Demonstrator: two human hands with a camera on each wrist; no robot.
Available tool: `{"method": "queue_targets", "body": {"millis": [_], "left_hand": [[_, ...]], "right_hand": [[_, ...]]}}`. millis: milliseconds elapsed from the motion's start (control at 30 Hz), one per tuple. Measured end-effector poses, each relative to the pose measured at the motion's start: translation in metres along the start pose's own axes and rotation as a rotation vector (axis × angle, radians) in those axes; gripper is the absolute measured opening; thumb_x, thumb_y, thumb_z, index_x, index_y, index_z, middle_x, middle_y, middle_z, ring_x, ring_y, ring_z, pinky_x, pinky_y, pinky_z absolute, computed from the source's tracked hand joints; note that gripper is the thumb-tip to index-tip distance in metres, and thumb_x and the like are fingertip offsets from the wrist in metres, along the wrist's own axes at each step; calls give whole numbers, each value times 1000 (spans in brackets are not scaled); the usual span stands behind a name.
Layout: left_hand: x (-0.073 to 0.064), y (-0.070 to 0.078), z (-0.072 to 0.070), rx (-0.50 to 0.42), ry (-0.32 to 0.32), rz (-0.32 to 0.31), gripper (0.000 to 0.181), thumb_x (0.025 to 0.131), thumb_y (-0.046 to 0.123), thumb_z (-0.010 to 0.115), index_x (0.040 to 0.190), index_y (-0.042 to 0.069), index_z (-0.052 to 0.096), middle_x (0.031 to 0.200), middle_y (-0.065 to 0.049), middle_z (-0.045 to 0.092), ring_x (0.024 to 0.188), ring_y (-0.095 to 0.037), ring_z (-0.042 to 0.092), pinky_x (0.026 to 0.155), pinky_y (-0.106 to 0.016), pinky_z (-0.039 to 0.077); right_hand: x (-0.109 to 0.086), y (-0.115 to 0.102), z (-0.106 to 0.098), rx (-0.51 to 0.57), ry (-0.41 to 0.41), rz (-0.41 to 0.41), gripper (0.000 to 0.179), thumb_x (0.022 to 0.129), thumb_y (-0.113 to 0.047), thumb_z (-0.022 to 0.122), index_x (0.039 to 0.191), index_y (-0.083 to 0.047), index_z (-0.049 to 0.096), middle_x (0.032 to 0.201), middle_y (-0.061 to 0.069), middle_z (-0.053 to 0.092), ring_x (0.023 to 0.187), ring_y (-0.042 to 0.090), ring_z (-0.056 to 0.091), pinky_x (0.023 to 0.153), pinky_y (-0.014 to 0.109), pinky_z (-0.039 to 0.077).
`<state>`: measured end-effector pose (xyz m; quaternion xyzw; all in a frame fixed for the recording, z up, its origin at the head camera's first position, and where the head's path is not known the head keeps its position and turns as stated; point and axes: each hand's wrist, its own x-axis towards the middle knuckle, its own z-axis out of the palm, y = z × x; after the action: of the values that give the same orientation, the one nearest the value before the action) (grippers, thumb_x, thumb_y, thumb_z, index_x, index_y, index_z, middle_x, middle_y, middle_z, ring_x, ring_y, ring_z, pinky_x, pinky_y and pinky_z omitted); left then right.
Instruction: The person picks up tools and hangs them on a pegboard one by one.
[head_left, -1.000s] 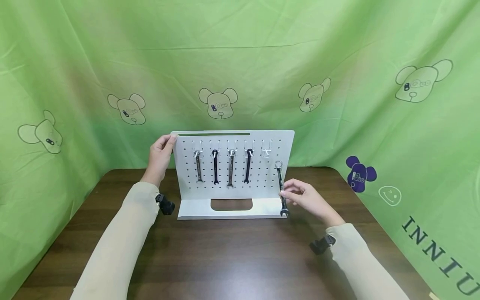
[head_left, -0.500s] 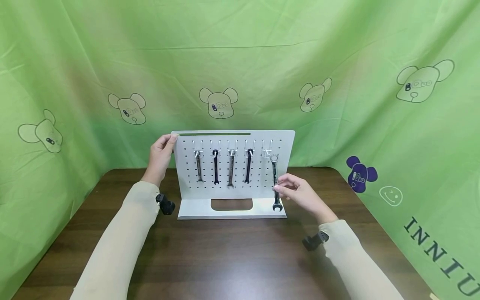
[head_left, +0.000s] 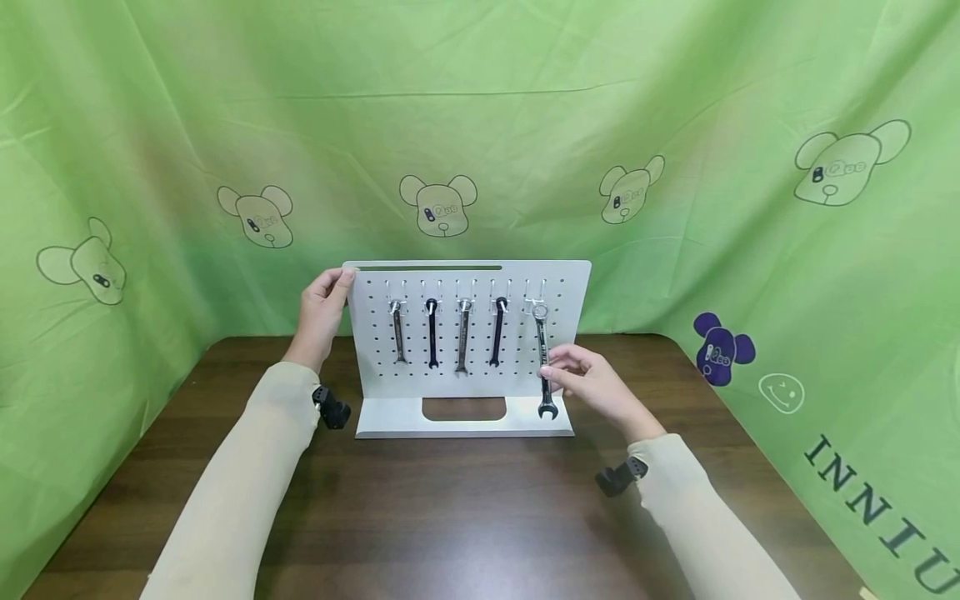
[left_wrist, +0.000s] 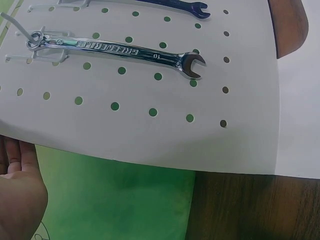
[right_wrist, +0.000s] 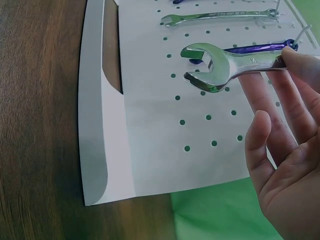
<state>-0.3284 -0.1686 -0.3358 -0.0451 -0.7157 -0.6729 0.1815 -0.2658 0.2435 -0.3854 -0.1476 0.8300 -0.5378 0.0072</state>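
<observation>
My right hand (head_left: 600,390) pinches a shiny combination wrench (head_left: 543,346) between thumb and fingers, its ring end up and its open jaw down. In the head view that ring overlaps the rightmost hook (head_left: 532,290) on a white pegboard stand (head_left: 408,385); whether they touch I cannot tell. The right wrist view shows the wrench's open end (right_wrist: 217,70) close up, marked 14. My left hand (head_left: 318,312) grips the board's upper left corner, thumb in front; its other fingertips are hidden behind the board.
Several more wrenches (head_left: 462,337) hang from hooks on the board, some silver and some dark. The stand rests on a brown wooden table (head_left: 450,508). A green printed cloth (head_left: 525,108) surrounds the table's back and sides.
My right hand has carried the wrench left and slightly up, from the board's right edge to in front of the rightmost hook. My left hand has kept its place.
</observation>
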Motion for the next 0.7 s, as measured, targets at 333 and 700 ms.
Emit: {"method": "queue_targets", "body": {"millis": [333, 700], "left_hand": [[0, 0, 0, -9, -1, 9, 48, 102, 42, 57, 126, 0, 61, 107, 1, 60, 98, -13, 54, 92, -28, 46], [-1, 1, 0, -12, -2, 4, 49, 102, 42, 57, 127, 1, 61, 110, 0, 60, 101, -14, 55, 95, -30, 46]], "right_hand": [[6, 7, 3, -15, 11, 22, 33, 97, -22, 69, 120, 0, 59, 101, 12, 70, 83, 21, 68, 73, 36, 54], [12, 10, 11, -20, 12, 22, 30, 99, -19, 66, 119, 3, 61, 102, 12, 69, 88, 20, 65, 75, 39, 54]]}}
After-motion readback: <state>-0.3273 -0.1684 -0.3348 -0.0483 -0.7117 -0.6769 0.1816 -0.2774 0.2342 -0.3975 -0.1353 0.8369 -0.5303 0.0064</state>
